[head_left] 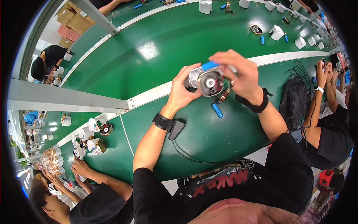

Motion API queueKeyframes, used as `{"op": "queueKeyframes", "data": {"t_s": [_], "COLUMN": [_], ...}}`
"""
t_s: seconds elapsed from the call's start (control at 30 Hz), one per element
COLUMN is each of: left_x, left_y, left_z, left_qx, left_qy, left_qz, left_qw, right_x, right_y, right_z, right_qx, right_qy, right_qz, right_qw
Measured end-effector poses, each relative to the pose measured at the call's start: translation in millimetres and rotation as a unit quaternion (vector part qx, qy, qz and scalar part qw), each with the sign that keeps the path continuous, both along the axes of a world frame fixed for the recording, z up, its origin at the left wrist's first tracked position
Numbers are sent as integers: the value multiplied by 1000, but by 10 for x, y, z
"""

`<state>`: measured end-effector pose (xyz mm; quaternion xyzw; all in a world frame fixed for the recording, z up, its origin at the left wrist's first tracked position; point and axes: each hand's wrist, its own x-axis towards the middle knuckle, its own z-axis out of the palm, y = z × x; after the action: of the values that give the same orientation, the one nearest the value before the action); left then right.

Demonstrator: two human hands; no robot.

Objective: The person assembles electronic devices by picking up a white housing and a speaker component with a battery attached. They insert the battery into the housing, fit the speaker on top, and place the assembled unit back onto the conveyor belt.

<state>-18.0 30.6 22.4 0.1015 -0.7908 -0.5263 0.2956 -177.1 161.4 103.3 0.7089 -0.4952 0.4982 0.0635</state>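
My left hand (179, 92) is closed around a pale cup-shaped housing (193, 77), whose open end faces up. Against its right side is a dark-rimmed round assembly (210, 83) with a pale hub and thin wires. My right hand (243, 72), slightly blurred, curls over that assembly from the right. Its fingers are on a blue cylindrical battery (210, 65) at the upper edge. Below the right fingers hangs a small circuit board with copper-coloured parts (223, 96). A second blue battery (217, 111) is just under it, above or on the green bench.
A white rail (149, 98) separates my green bench (209, 138) from the green belt (126, 56). A metal beam (67, 100) crosses at left. Housings (93, 125) stand beside a left-hand co-worker (100, 201). A black bag (292, 99) and cables lie right, near another person.
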Motion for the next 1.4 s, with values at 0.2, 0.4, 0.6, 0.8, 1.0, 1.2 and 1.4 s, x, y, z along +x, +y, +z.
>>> {"op": "queueKeyframes", "data": {"t_s": [0.2, 0.4, 0.6, 0.8, 1.0, 1.2, 1.4], "left_x": [-11, -5, -5, -6, -10, -3, -1], "left_y": [14, 35, 39, 51, 49, 30, 25], "left_z": [14, 49, 50, 33, 24, 34, 16], "left_qx": [46, 23, 30, 58, 60, 34, 19], "left_qy": [0, -6, -12, -13, -3, -2, -6], "left_qz": [4, 6, 0, -24, -39, -41, -37], "left_qw": [999, 1000, 999, 998, 997, 999, 999], "right_x": [-114, -122, -1, 9, 57, -6, -87], "right_y": [-63, -99, -125, -120, -110, -131, -114], "right_z": [-194, -272, -296, -390, -393, -441, -386], "right_qx": [117, 179, 139, 154, 138, 88, 93], "right_qy": [-634, -775, -614, -443, -330, -191, -119], "right_qz": [60, 169, 8, -57, -32, 2, 50], "right_qw": [762, 582, 777, 881, 933, 978, 987]}}
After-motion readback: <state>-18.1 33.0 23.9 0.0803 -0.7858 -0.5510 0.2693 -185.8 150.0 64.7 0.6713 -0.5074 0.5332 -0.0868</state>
